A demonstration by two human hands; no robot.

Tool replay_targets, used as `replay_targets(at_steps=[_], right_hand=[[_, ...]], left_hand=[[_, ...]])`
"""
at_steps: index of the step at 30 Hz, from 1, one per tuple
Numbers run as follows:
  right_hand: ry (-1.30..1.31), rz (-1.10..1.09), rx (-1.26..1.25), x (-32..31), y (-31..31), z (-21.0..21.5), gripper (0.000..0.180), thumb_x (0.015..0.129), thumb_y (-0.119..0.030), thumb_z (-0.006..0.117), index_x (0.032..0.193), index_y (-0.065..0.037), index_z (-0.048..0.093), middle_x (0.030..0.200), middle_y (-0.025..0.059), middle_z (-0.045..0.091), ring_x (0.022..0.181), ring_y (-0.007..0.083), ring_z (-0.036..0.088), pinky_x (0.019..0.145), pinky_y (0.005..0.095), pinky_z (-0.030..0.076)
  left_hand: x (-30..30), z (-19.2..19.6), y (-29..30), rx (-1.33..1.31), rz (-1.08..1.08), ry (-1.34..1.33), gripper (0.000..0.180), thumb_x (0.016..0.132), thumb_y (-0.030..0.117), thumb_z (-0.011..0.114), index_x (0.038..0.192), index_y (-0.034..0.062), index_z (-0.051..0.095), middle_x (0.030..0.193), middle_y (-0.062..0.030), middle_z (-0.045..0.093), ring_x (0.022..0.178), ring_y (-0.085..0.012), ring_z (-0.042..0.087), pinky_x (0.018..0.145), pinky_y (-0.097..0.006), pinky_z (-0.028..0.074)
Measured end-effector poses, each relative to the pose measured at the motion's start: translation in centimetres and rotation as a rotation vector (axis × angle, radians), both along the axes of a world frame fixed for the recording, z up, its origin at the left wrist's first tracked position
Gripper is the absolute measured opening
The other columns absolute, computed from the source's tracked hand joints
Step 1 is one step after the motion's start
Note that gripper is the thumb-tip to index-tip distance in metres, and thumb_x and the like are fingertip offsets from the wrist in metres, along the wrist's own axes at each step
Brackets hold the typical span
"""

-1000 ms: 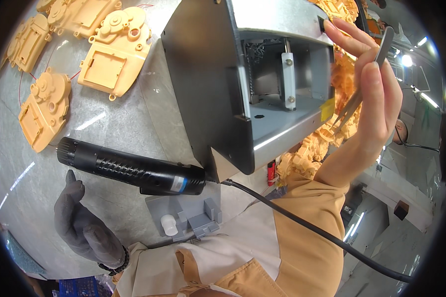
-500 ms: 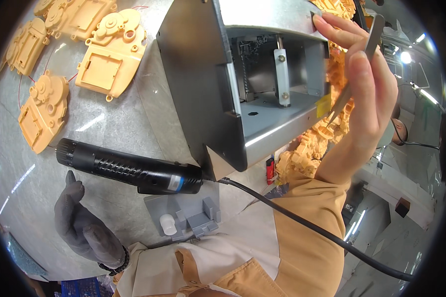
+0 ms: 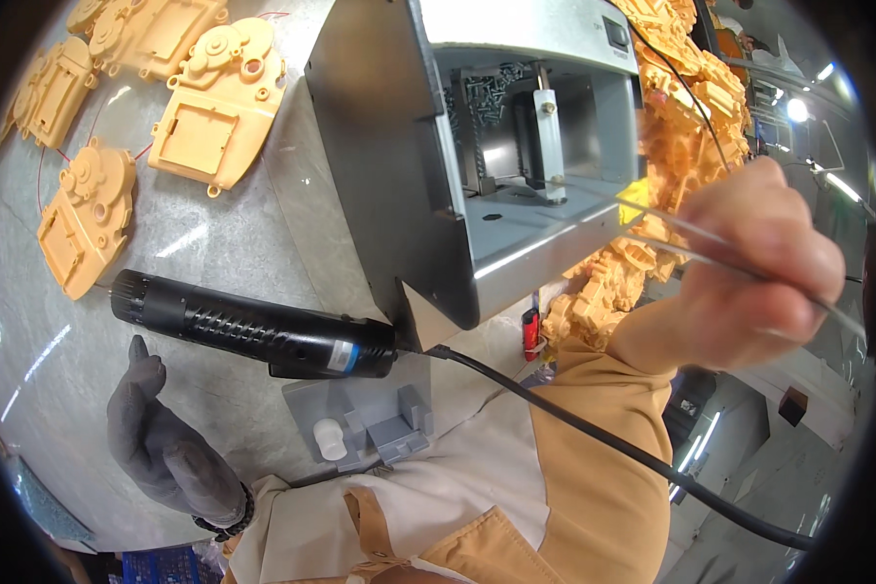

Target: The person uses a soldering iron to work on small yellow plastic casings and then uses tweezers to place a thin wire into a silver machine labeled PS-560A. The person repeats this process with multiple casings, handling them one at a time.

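My bare right hand is closed round metal tweezers. Their two blurred, slightly parted prongs point left at the open front of a grey metal box. Inside that box, a heap of small screws shows at the back, and an upright metal bar stands nearer. Whether a tip touches anything in there, I cannot tell. My left hand, in a grey glove, rests on the table with fingers loosely apart and holds nothing. Just beyond its fingertip lies a black electric screwdriver.
Several orange plastic housings lie at the far left, with thin red wires. More orange parts are heaped behind the box. A grey fixture with a white round piece sits near me. The screwdriver's black cable crosses my right sleeve.
My right hand has left the box's top edge and moved down and right, uncovering a rocker switch. The tweezers now point toward the opening. More screws show inside. My left hand stays still.
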State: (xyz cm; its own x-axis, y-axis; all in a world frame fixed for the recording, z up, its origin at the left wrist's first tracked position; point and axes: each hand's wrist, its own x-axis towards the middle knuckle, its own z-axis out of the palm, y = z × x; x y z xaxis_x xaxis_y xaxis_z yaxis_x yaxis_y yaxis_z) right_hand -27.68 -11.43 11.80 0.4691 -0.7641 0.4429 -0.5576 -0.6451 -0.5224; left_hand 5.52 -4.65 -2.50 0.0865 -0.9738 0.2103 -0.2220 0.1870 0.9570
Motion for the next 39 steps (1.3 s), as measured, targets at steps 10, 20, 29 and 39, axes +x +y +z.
replay_targets(at_steps=[10,20,29,39], right_hand=[[0.112,-0.163,-0.045,2.9,-2.4,-2.3,0.022,0.075,-0.01,0.069,0.075,0.009,0.058,0.063,0.0122,0.058,0.052,0.0147,0.046,0.048,0.0264,0.033],[0.062,-0.146,-0.1,2.4,-1.2,-1.5,0.02,0.084,-0.011,0.059,0.08,0.009,0.057,0.064,0.0134,0.057,0.052,0.0138,0.046,0.047,0.0232,0.033],[-0.609,-0.646,-0.356,-2.3,6.1,1.0,0.029,0.09,-0.025,0.055,0.083,0.003,0.058,0.066,0.0101,0.059,0.048,0.0141,0.052,0.044,0.0238,0.041],[-0.881,-0.879,-0.174,-1.1,15.2,-5.2,0.018,0.091,-0.018,0.054,0.088,-0.001,0.06,0.072,0.0053,0.059,0.058,0.0108,0.055,0.048,0.0221,0.043]], left_hand=[[-0.7,0.7,-1.0,0.029,0.019,-0.027,0.053,0.089,0.039,0.045,0.117,-0.0061,0.043,0.108,-0.0197,0.051,0.107,-0.0278,0.05,0.103,-0.055,0.029],[0.0,0.5,-0.6,-0.023,-0.129,0.026,0.051,0.093,0.033,0.043,0.126,-0.0053,0.038,0.12,-0.02,0.05,0.116,-0.0307,0.046,0.105,-0.049,0.027],[-7.4,9.7,-6.4,-0.596,-0.493,-0.635,0.053,0.074,0.028,0.068,0.117,0.0028,0.05,0.119,-0.0165,0.05,0.111,-0.0303,0.048,0.098,-0.04,0.035],[-13.5,9.5,-9.8,-1.007,-0.383,-0.714,0.036,0.067,0.038,0.071,0.065,0.006,0.055,0.076,-0.0102,0.06,0.09,-0.0268,0.055,0.093,-0.044,0.04]])
